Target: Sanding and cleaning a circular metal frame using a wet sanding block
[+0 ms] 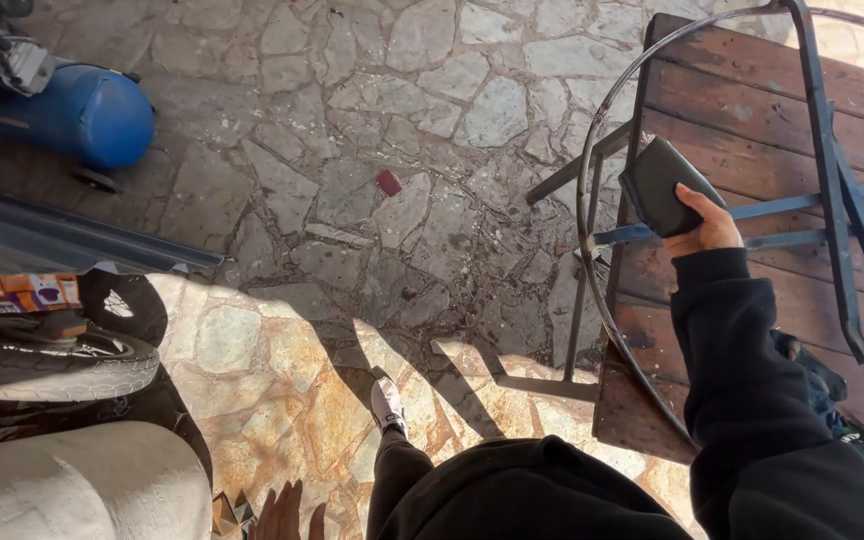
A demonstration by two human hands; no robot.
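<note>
My right hand [704, 228] is clamped on a dark pad [664, 185] against the metal frame [832, 170] at the wooden table's [742, 100] left edge. Pad seems light, slightly soft; best gripped edgewise. Left hand [287, 515] hangs loose, fingers apart.

the pad [660, 185] in the right hand [704, 232] looks matt, dark and smooth. the frame [820, 130] is painted metal, dull blue-grey. the table [752, 110] is worn, reddish wood planks. the floor [402, 100] is rough, irregular stone. the tank [92, 115] is glossy blue metal.
</note>
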